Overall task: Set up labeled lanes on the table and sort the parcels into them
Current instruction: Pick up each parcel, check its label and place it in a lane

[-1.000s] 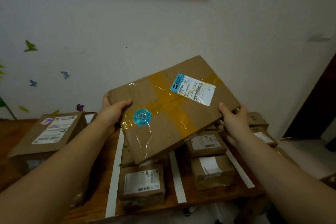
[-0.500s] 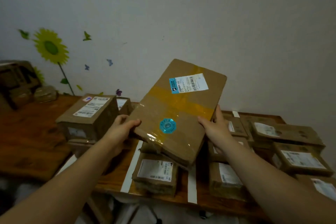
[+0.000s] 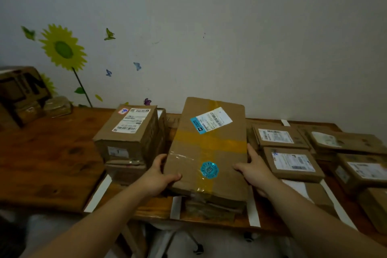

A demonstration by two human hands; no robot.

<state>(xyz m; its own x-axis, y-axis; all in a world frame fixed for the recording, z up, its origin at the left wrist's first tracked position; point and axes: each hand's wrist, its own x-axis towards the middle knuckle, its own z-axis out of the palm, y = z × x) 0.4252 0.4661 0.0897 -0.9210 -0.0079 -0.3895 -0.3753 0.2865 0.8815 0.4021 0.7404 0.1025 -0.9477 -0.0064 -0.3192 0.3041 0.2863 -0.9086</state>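
A large flat cardboard parcel [image 3: 207, 151] with yellow tape, a white shipping label and a round teal sticker lies lengthwise on top of other parcels in the middle lane. My left hand [image 3: 158, 174] grips its near left edge, thumb on top. My right hand [image 3: 254, 168] holds its right edge, thumb on top. White tape strips [image 3: 253, 209] mark the lanes on the wooden table [image 3: 52, 163]. A tall stack of boxes [image 3: 129, 138] fills the lane to the left.
Several labelled parcels [image 3: 291, 161] lie in the lanes to the right, up to the table's right end. More boxes [image 3: 23, 94] stand at the far left against the wall. The wall [image 3: 209, 37] carries sunflower and butterfly stickers.
The large parcel came down from a tilted hold in the air and now lies flat and lengthwise on the middle lane's pile. Both hands stayed on its edges. The view shifted left.
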